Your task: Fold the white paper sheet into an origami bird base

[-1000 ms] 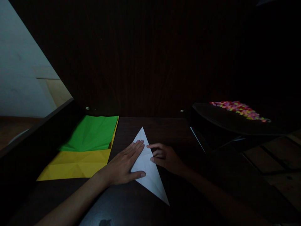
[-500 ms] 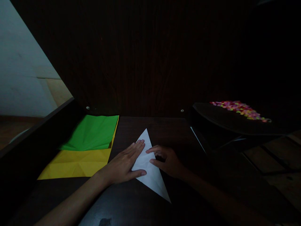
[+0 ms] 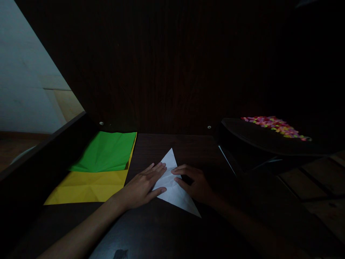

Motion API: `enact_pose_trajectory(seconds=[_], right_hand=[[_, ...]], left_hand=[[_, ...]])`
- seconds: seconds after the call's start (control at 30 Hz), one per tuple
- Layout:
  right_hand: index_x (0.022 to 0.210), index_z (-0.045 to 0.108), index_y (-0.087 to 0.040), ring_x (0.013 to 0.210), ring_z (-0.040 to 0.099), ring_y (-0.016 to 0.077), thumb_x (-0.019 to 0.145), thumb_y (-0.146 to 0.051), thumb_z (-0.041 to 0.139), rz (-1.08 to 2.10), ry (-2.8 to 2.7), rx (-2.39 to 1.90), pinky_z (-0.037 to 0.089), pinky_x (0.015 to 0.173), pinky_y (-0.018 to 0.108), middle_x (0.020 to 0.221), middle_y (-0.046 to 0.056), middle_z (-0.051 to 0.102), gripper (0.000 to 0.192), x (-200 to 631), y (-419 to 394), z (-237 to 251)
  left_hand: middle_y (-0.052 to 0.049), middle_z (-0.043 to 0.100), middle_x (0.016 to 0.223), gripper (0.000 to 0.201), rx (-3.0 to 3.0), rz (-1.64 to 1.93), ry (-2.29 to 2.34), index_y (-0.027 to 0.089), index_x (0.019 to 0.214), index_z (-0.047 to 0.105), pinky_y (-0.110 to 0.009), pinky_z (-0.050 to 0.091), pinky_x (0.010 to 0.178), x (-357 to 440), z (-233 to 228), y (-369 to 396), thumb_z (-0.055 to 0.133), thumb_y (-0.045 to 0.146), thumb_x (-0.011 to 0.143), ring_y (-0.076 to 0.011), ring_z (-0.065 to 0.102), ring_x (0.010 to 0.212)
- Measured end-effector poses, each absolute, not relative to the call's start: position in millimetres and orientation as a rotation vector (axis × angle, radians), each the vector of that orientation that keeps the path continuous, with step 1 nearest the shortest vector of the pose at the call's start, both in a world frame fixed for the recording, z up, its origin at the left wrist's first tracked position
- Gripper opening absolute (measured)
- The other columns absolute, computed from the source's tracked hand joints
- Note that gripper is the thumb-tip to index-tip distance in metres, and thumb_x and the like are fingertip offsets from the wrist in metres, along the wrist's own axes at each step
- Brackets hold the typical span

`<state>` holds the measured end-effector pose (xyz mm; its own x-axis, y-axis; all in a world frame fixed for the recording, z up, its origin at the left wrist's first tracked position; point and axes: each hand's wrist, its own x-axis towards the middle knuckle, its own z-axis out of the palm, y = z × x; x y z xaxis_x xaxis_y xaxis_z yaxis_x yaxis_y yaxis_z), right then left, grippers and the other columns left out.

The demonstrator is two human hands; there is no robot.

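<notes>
A white paper folded into a long triangle [image 3: 175, 192] lies flat on the dark wooden table [image 3: 167, 233], one tip pointing away and one toward the lower right. My left hand [image 3: 141, 185] lies flat on the paper's left edge, fingers spread and pressing it down. On the right side my right hand [image 3: 195, 183] touches the paper, its fingers curled against the edge near the middle.
A green sheet [image 3: 106, 151] lies on top of a yellow sheet [image 3: 88, 187] at the left of the table. A dark tray [image 3: 264, 138] with several small colourful pieces [image 3: 275, 125] sits at the right. A dark wooden panel [image 3: 172, 64] rises behind the table.
The white triangle has turned a little, its far tip swinging right and its near tip moving up and right. Both hands stayed on it, the right hand shifting slightly.
</notes>
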<state>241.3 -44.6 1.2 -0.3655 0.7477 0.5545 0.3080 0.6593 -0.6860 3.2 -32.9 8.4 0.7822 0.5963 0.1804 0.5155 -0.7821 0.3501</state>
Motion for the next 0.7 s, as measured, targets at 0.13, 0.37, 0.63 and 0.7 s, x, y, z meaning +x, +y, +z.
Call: enact_pose_trajectory(seconds=[0.13,0.37,0.63,0.7], right_hand=[[0.105,0.066,-0.022,0.094,0.068,0.0188,0.087,-0.012,0.059,0.557,-1.994,-0.809,0.056,0.084,0.035,0.1,0.007,0.071,0.022,243,-43,-1],[0.119,0.059,-0.025,0.098,0.061,0.0232,0.08,-0.02,0.07,0.513,-2.14,-0.871,0.053,0.086,0.044,0.104,0.007,0.068,0.04,253,-36,0],[0.127,0.054,-0.027,0.108,0.059,0.0236,0.074,-0.027,0.079,0.751,-2.219,-0.984,0.049,0.094,0.045,0.117,0.008,0.06,0.06,263,-30,0],[0.128,0.053,-0.027,0.108,0.059,0.0236,0.073,-0.026,0.079,0.778,-2.22,-0.996,0.049,0.093,0.045,0.115,0.008,0.061,0.061,263,-30,0]], left_hand=[[-0.012,0.035,0.152,0.06,2.685,0.436,0.845,0.022,0.151,0.027,-0.051,0.029,0.116,3,8,-32,0.047,0.042,0.098,-0.0249,0.033,0.141],[-0.011,0.036,0.152,0.055,2.69,0.422,0.85,0.022,0.149,0.032,-0.05,0.029,0.117,3,8,-31,0.047,0.039,0.099,-0.0251,0.032,0.141],[-0.009,0.04,0.149,0.053,2.691,0.448,0.84,0.023,0.148,0.034,-0.05,0.03,0.116,4,9,-31,0.047,0.039,0.099,-0.0238,0.035,0.14],[-0.009,0.042,0.149,0.052,2.686,0.457,0.831,0.023,0.147,0.035,-0.05,0.031,0.116,4,10,-32,0.047,0.038,0.099,-0.0234,0.037,0.139]])
